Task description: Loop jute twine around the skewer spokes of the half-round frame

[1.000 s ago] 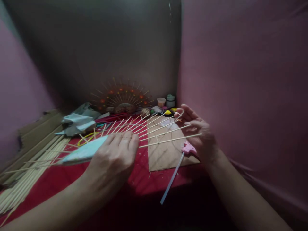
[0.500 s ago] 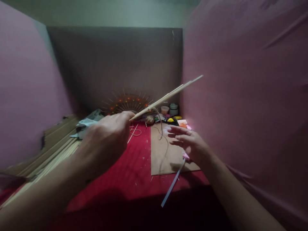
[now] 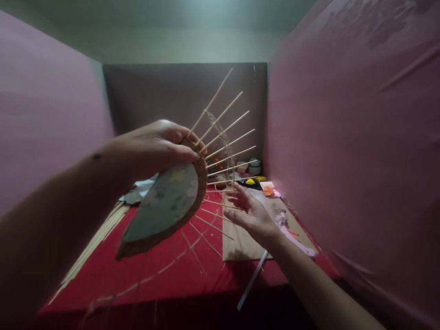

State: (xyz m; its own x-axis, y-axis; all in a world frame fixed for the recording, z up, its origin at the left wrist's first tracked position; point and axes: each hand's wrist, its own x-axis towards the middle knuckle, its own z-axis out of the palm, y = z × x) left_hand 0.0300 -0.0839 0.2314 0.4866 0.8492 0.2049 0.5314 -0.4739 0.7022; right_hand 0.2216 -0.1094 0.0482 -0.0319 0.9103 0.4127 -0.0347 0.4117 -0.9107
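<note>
My left hand (image 3: 172,142) is closed on the rim of a fan-shaped craft piece (image 3: 165,201), thumb in front and fingers behind. Its half-round face is pale green with a flower pattern, edged by a brown braided band. Thin wooden sticks (image 3: 231,123) radiate from that band, and twine (image 3: 223,135) runs across them in an arc. The lower sticks and twine look blurred. My right hand (image 3: 252,213) is beside the right-hand stick tips, palm inward and fingers extended. It grips nothing that I can see; whether its fingertips touch the sticks I cannot tell.
A cardboard sheet (image 3: 237,247) lies on the red cloth (image 3: 144,275), bearing a pink glue gun (image 3: 299,240). A translucent glue stick (image 3: 250,282) juts over the front edge. Loose sticks (image 3: 92,245) lie left; jars (image 3: 254,166) stand behind. Pink sheeting (image 3: 343,137) hangs at right.
The fan-shaped piece, earlier seen edge-on, has turned so its patterned face shows. My left hand has rotated and risen with it. My right hand has shifted slightly left towards the sticks.
</note>
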